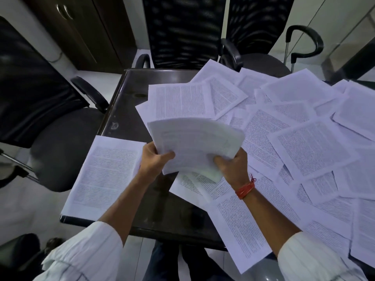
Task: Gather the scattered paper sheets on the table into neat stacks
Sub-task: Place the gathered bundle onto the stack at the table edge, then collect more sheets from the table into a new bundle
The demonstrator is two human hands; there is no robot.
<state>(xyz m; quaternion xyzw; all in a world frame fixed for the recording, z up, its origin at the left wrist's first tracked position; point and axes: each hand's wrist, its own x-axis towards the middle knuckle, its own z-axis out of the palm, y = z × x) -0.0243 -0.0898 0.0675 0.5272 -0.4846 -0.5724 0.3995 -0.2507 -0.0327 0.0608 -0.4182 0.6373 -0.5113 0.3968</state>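
Note:
A bundle of printed sheets is held up above the dark table, bent and blurred. My left hand grips its lower left edge and my right hand, with an orange thread on the wrist, grips its lower right corner. A neat stack of sheets lies flat at the table's near left corner, just left of my left hand. Several scattered printed sheets cover the right and far part of the table, overlapping at many angles.
Black office chairs stand around the table: one on the left, two at the far side. One sheet overhangs the near table edge. A dark cabinet stands at the back left.

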